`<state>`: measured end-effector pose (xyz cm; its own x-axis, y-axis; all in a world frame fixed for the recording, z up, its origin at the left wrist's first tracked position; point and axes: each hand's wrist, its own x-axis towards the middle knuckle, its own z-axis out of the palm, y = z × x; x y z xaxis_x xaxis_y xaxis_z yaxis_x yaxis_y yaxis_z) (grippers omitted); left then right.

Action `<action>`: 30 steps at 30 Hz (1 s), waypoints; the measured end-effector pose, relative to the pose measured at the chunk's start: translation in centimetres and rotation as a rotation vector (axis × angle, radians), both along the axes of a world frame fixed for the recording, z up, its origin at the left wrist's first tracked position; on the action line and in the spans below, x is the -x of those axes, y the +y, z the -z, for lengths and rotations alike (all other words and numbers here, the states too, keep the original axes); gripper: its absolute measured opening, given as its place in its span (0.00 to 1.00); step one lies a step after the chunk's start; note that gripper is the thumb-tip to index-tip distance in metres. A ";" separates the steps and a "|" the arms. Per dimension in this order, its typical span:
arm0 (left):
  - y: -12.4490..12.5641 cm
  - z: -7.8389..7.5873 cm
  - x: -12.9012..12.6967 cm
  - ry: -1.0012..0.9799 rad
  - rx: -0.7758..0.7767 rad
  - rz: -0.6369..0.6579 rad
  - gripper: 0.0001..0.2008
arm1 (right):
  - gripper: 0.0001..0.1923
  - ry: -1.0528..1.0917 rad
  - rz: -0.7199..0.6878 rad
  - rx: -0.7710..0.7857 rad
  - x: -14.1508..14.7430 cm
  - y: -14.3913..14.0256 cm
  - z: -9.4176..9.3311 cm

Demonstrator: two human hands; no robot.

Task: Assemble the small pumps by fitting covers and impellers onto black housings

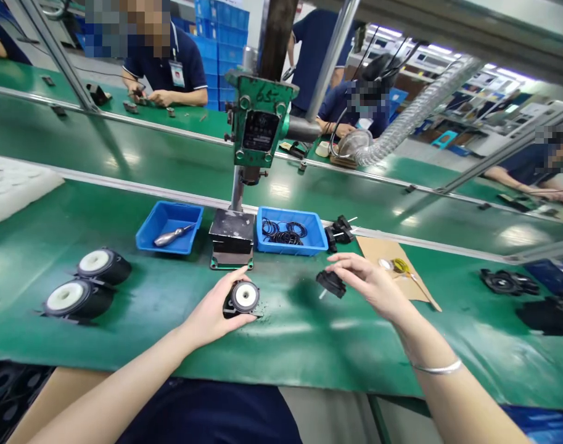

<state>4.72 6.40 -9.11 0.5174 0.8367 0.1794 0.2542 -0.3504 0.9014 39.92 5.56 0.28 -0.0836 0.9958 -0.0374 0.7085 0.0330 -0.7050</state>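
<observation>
The green bench point(124, 320) runs under both hands, and a green hand press point(258, 123) stands on it straight beyond the fingers, its base plate point(232, 237) set between two blue trays. The left blue tray point(170, 227), beyond and left of the left fingertips, holds one metal-tipped hand tool point(172, 235) lying slantwise and nothing more that shows. The right blue tray point(285, 230), beyond the gap between the two hands, holds a loose heap of black rubber rings point(283, 232).

Well to the left of the left hand, two finished black drums with white caps point(84, 287) lie on their sides, just beside each other. A sheet of brown card point(392, 259) lies beyond the right hand's knuckles with a small yellow ring point(400, 266) on it, and a cluster of black moulded parts point(339, 231) sits just beyond the right fingertips, next to the ring tray.

The left hand point(211, 314) has its fingers curled and clamped around a black round housing with a white centre point(243, 298), held on the bench with its face turned towards the camera. The right hand point(371, 280) hovers with fingers spread and slightly bent; its fingertips meet a small black cap point(331, 283) (whether they pinch it or only touch it cannot be told), which sits just right of the housing, apart from it.
</observation>
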 end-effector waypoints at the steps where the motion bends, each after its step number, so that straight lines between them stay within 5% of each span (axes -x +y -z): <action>1: -0.1 0.1 -0.1 -0.022 0.024 0.004 0.42 | 0.17 0.298 0.088 0.018 1.0 -0.2 0.1; 5: -0.6 0.4 0.0 -0.070 0.106 -0.014 0.41 | 0.19 1.181 0.306 0.267 7.0 -0.6 2.2; 10: -1.2 0.1 0.6 -0.086 0.176 -0.078 0.42 | 0.17 1.474 0.323 0.451 12.1 0.5 4.5; 17: -1.1 -0.1 0.9 -0.118 0.150 -0.006 0.44 | 0.17 1.335 0.156 0.391 14.0 2.0 3.6; 30: -1.1 0.7 1.0 -0.106 0.135 -0.048 0.47 | 0.11 0.531 -0.244 -0.184 16.1 1.7 2.9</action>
<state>3.73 5.33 -9.82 0.4601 0.8804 0.1152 0.1683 -0.2138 0.9623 23.77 7.31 -2.59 -0.2697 0.9318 0.2429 0.2181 0.3048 -0.9271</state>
